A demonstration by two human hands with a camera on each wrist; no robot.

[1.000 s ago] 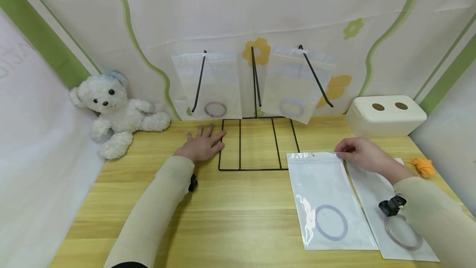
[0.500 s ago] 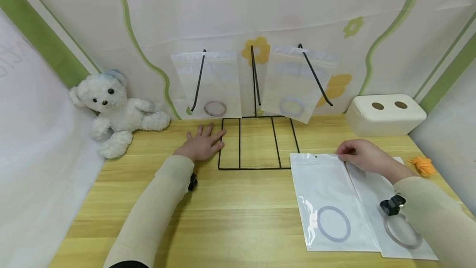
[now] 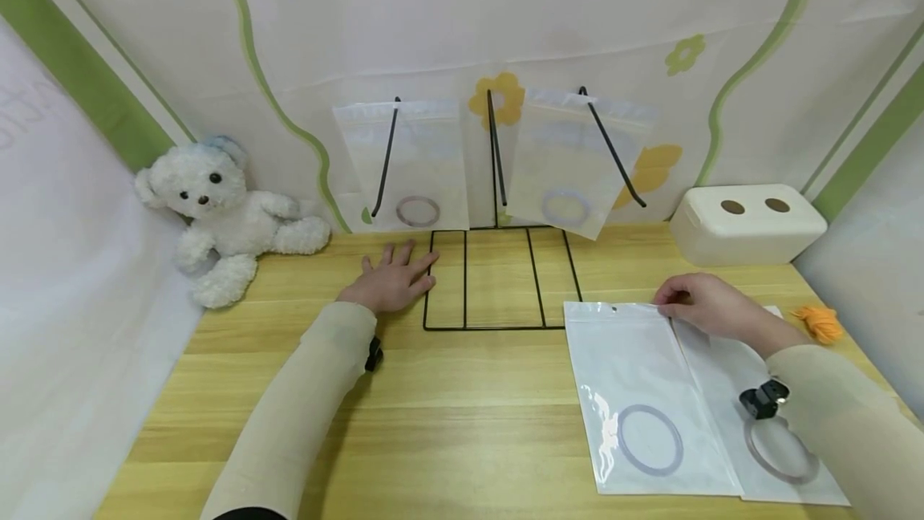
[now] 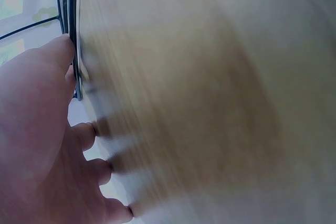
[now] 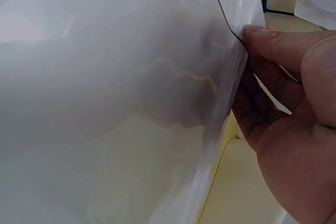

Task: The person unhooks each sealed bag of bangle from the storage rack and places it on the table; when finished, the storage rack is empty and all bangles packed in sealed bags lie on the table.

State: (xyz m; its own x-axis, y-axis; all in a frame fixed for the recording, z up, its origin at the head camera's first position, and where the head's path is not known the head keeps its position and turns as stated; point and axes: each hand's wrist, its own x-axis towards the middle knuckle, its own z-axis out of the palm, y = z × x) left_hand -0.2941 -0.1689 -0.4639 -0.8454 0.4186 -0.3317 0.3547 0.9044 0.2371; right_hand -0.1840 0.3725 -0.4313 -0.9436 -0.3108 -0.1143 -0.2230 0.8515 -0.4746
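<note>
Bag (image 3: 626,375) lies by the near right corner of the rack (image 3: 498,329), top right corner pinched in the right hand (image 3: 703,307); spread left hand (image 3: 390,286) touches the rack's left side.

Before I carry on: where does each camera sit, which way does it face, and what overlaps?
Head: worn on the head, facing forward and down at the table and wire rack; left hand, right hand and sleeves show.
Left wrist: on that wrist, facing past the palm at the table; the left hand shows at the picture's left.
Right wrist: on that wrist, facing the held bag; the right hand shows at the picture's right.
Shared: head and right wrist both show the right hand pinching the held bag.
</note>
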